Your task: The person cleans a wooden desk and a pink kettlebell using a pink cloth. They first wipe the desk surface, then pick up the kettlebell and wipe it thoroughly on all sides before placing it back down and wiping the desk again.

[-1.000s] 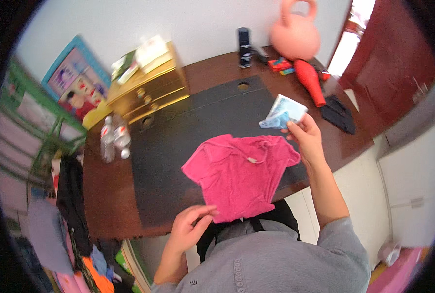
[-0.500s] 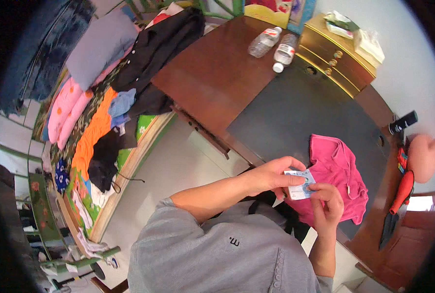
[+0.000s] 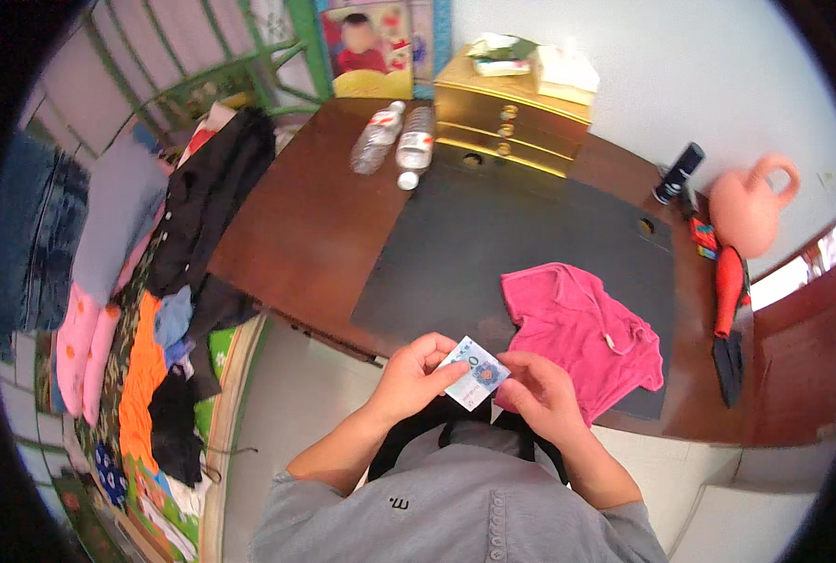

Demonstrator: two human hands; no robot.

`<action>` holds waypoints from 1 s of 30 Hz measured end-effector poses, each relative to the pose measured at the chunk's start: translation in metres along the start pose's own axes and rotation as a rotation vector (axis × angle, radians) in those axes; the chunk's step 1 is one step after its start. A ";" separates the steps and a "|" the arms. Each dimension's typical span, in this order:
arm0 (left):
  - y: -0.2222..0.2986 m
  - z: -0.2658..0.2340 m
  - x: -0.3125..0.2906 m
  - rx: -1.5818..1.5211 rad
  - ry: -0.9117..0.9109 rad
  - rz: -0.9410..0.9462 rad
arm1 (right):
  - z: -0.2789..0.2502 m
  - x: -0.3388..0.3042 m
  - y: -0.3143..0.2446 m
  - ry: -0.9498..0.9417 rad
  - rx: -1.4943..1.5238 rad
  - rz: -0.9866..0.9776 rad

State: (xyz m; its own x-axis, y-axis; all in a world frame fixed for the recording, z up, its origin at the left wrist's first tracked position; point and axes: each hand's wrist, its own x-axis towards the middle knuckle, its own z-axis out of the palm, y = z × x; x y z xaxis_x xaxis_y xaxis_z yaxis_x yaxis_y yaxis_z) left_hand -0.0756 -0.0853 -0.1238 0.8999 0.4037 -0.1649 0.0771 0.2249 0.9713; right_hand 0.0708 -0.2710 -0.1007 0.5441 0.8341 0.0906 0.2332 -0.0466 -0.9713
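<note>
Low in front of my body, my left hand (image 3: pixel 414 383) pinches a small white and blue paper with a printed pattern, which looks like a folded banknote (image 3: pixel 482 380). The left thumb lies across its face, with the fingers behind. Closed at the note's right corner is my right hand (image 3: pixel 545 394), its thumb and fingertips meeting the edge. Just beyond the hands, a crumpled pink garment (image 3: pixel 577 324) with a drawstring lies on the dark desk mat (image 3: pixel 521 225), partly behind my right hand.
Two plastic bottles (image 3: pixel 378 141) lie at the desk's back left, beside a gold drawer box (image 3: pixel 474 117). A dark spray can (image 3: pixel 679 174), pink jug (image 3: pixel 746 211) and red-handled tool (image 3: pixel 729 291) line the right side. Clothes (image 3: pixel 141 375) cover the bed at left.
The view has swung right, so the desk sits further left in it. My hands have turned the note, tilting it and showing a different part of its print; both hands stay at it.
</note>
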 end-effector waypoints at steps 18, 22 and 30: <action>0.078 0.011 0.306 -0.013 0.230 0.031 | -0.080 -0.035 0.035 0.350 0.332 0.246; 0.082 0.007 0.385 -0.208 0.439 0.019 | -0.087 -0.048 0.051 0.422 0.316 0.272; 0.078 0.008 0.440 -0.334 0.473 -0.012 | -0.112 -0.045 0.074 0.380 0.318 0.348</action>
State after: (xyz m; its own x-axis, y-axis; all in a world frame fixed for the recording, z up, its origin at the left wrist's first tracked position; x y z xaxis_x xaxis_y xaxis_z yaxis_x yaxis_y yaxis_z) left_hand 0.3300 0.1025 -0.1188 0.6044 0.7343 -0.3092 -0.1223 0.4690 0.8747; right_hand 0.1536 -0.3738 -0.1518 0.8085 0.5422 -0.2287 -0.2304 -0.0660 -0.9709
